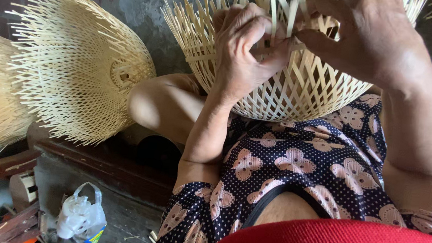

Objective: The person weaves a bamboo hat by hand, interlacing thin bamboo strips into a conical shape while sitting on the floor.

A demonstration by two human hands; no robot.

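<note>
Two bare hands work at the rim of a half-woven bamboo basket (pixel 303 87) that rests on the person's lap, on a dark dress with pale flower prints (pixel 306 167). This basket is the biggest thing in reach: its rounded, closely latticed bottom sits low against the dress, and its open mouth tilts up and away from the person, so its axis runs from the lap toward the top of the view. Loose strip ends fan out from the basket's upper edge in all directions.

Against the basket's near wall lies the left hand (pixel 244 50), its fingers curled tight and pinching a few upright strips between thumb and forefinger. Beside it, at the basket's upper right, the right hand (pixel 367 35) is also closed narrowly, fingertips nipping a strip where it meets the left hand's grip. Both hands touch the basket and nearly touch each other.

Left of the basket, well apart from it, a finished woven shade with a bristling fringe (pixel 79 66) lies on its side, its small square top facing the basket. Below and left of the basket, down on the floor, sits a knotted clear plastic bag (pixel 80 217).
</note>
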